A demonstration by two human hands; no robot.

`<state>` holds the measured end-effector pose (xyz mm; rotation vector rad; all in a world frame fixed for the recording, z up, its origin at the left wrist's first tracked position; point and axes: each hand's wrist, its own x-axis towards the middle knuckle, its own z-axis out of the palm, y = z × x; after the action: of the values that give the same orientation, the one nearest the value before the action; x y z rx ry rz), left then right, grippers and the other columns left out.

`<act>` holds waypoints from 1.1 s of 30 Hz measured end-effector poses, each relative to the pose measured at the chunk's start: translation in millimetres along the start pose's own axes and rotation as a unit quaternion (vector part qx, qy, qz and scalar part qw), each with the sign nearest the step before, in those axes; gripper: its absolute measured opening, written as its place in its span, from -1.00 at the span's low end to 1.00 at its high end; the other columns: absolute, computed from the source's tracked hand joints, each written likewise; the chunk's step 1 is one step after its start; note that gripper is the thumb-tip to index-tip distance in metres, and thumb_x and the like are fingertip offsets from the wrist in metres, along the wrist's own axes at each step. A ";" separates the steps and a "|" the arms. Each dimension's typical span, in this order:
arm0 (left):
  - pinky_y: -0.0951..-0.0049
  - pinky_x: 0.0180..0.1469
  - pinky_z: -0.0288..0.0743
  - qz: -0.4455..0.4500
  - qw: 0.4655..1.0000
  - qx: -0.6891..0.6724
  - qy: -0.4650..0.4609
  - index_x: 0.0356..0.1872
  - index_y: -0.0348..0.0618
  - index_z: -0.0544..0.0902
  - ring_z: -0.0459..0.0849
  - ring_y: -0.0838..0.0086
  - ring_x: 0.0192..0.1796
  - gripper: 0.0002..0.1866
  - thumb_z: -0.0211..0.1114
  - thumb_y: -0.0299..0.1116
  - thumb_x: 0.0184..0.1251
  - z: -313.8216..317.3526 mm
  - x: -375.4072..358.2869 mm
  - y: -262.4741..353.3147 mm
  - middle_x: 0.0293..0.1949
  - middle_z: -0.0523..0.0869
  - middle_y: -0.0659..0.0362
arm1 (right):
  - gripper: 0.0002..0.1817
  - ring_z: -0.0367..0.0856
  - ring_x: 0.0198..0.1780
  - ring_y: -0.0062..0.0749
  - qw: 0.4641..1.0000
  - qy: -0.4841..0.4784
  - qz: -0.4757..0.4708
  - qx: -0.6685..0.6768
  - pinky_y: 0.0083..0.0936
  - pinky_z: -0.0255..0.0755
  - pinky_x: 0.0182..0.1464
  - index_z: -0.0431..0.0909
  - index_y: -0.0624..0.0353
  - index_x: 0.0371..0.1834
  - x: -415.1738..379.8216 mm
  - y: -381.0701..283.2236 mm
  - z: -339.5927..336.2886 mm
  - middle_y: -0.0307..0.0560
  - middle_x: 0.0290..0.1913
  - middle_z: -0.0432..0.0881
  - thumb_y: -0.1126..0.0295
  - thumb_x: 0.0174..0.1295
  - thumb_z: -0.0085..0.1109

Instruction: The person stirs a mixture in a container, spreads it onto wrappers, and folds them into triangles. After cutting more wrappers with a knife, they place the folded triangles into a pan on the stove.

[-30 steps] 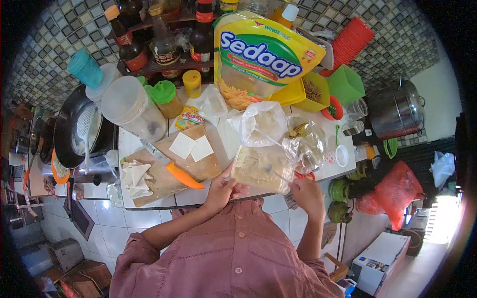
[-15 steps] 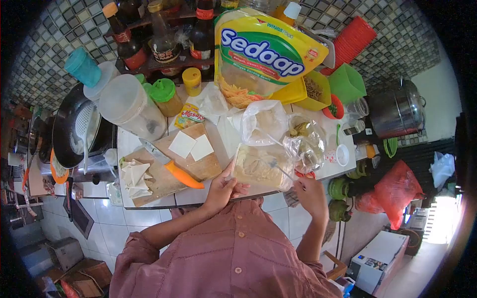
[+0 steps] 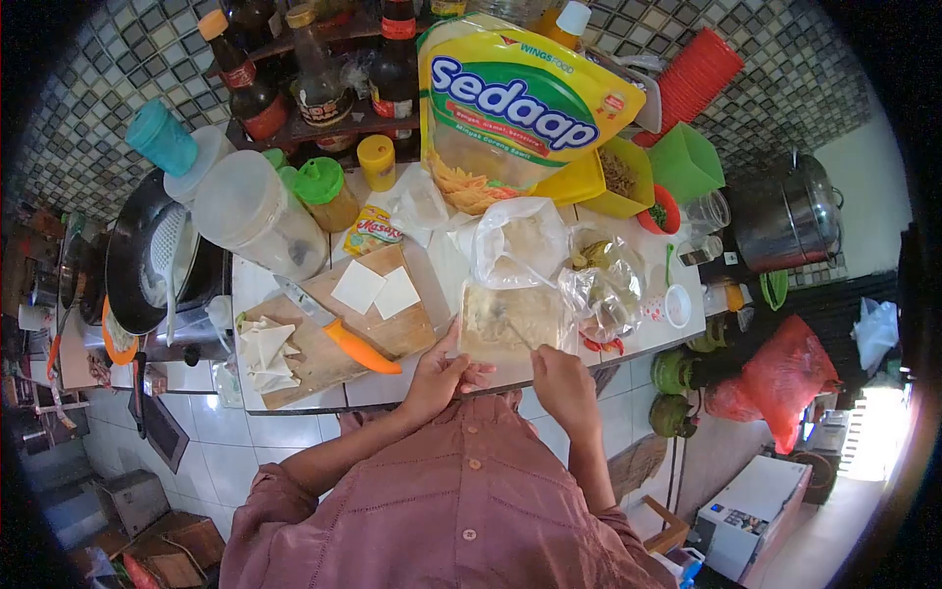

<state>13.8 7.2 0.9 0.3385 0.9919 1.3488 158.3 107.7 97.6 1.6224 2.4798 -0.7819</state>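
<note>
A clear rectangular plastic container [image 3: 545, 339] with pale, creamy paste [image 3: 520, 312] sits at the table's front edge. My left hand [image 3: 440, 375] grips its near left corner, thumb on the side. In my right hand [image 3: 564, 385] is the thin handle of a metal spoon [image 3: 518, 332], whose end is down in the paste at the container's left part. Left of the container lies a wooden cutting board [image 3: 388, 344] bearing square white wrappers [image 3: 360, 287], a knife [image 3: 353, 344] with an orange handle, and a pile of folded wrappers [image 3: 270, 353].
Behind the container stand an open white plastic bag [image 3: 515, 245] and a clear bag [image 3: 608, 285]. A large yellow-green oil pouch [image 3: 520, 118] rises at the back. A white cup [image 3: 675, 306] stands to the right; a black wok [image 3: 142, 265] is at far left.
My right hand has moved left, carrying the spoon's end from the container's middle to its left part. The paste is spread differently. My left hand stays on the container.
</note>
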 end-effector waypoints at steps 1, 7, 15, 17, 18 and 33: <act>0.71 -0.48 0.34 0.007 1.000 -0.006 0.002 0.41 0.12 -0.24 0.64 0.50 -0.31 -0.36 -0.19 -0.52 0.42 -0.5 -0.1 -1.7 -0.18 0.63 -0.10 | -0.71 0.55 -0.31 0.17 1.000 0.000 -0.001 0.000 -0.04 0.39 -0.28 0.48 0.22 -0.42 -1.5 1.2 0.6 0.20 -0.44 0.57 0.23 0.24 -0.14; 0.72 -0.49 0.33 0.028 0.999 -0.022 -0.003 0.41 0.15 -0.23 0.65 0.48 -0.27 -0.37 -0.17 -0.48 0.44 -0.8 0.0 -4.1 -0.16 0.62 -0.10 | -0.72 0.54 -0.36 0.08 0.998 0.013 -0.021 -0.066 -0.14 0.38 -0.35 0.54 0.17 -0.45 -12.8 1.9 -29.2 0.07 -0.46 0.58 0.21 0.21 -0.04; 0.70 -0.48 0.33 0.024 1.000 -0.018 -0.007 0.41 0.14 -0.23 0.64 0.50 -0.30 -0.37 -0.17 -0.47 0.44 -1.9 -0.5 -5.5 -0.16 0.62 -0.10 | -0.69 0.55 -0.42 0.07 0.997 0.060 -0.023 -0.047 -0.15 0.39 -0.39 0.54 0.15 -0.51 -4.3 -10.4 0.4 0.07 -0.53 0.56 0.17 0.19 -0.01; 0.70 -0.47 0.33 0.011 0.999 -0.048 0.000 0.41 0.14 -0.24 0.63 0.52 -0.33 -0.37 -0.18 -0.48 0.44 -1.8 0.3 -4.9 -0.15 0.62 -0.10 | -0.69 0.56 -0.41 0.06 0.998 0.047 -0.021 -0.039 -0.13 0.41 -0.38 0.54 0.13 -0.52 -5.5 -13.0 5.4 0.07 -0.53 0.57 0.16 0.19 -0.02; 0.70 -0.47 0.33 0.011 0.999 -0.047 0.001 0.41 0.14 -0.24 0.63 0.52 -0.33 -0.37 -0.18 -0.48 0.44 -1.9 -0.4 -5.2 -0.15 0.62 -0.10 | -0.69 0.58 -0.42 0.05 0.997 0.026 -0.035 -0.071 -0.14 0.42 -0.39 0.54 0.12 -0.53 -7.4 -12.9 3.5 0.07 -0.53 0.58 0.17 0.20 -0.04; 0.70 -0.47 0.34 0.003 0.998 -0.056 0.003 0.41 0.13 -0.22 0.63 0.51 -0.35 -0.37 -0.19 -0.49 0.43 -1.8 -0.4 -4.0 -0.14 0.62 -0.12 | -0.74 0.56 -0.39 -0.02 0.993 -0.006 -0.084 -0.084 -0.17 0.40 -0.35 0.58 0.07 -0.49 -4.8 19.8 -11.8 -0.02 -0.51 0.58 0.15 0.14 0.04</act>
<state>15.1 5.3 -2.9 0.2540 0.9165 1.4050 180.1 115.1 102.0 1.3661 2.6186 -0.5779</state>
